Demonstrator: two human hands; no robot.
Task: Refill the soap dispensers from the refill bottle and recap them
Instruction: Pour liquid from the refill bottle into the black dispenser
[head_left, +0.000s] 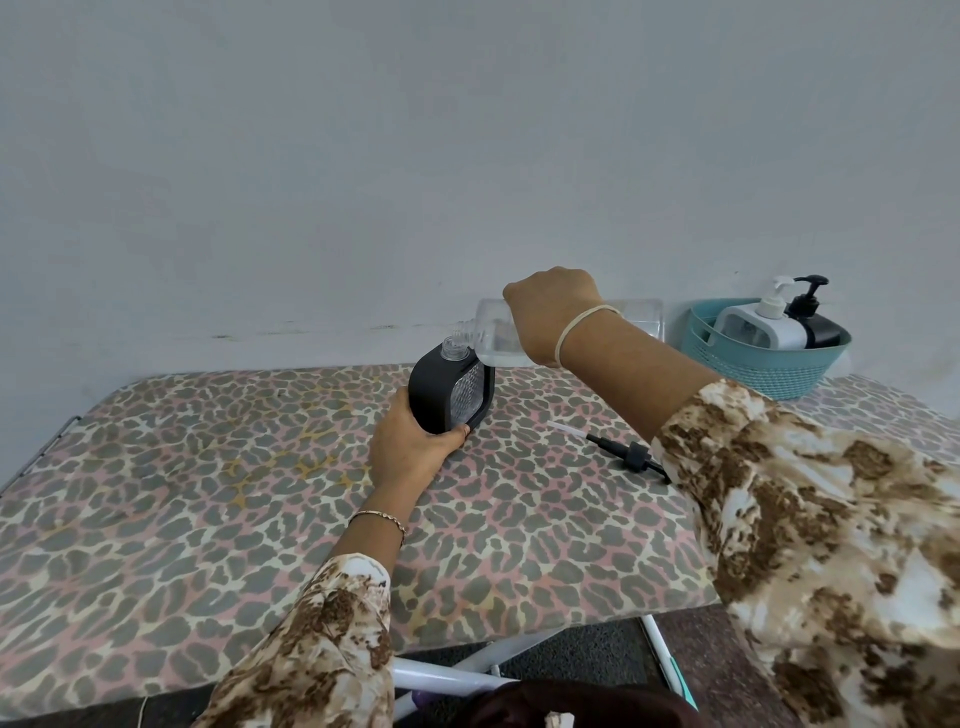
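Observation:
A black soap dispenser (441, 392) with a clear front panel stands uncapped on the leopard-print table (208, 493). My left hand (410, 447) grips its lower left side. My right hand (550, 314) holds a clear refill bottle (491, 332) tipped on its side, its open neck right over the dispenser's clear neck. A little clear liquid lies in the bottle. The black pump cap (631, 454) with its tube lies on the table to the right, partly hidden by my right sleeve.
A teal basket (763, 371) stands at the back right against the wall and holds a white dispenser (758, 325) and a black dispenser (818, 322), both with pumps on. White table legs (457, 675) show below the front edge.

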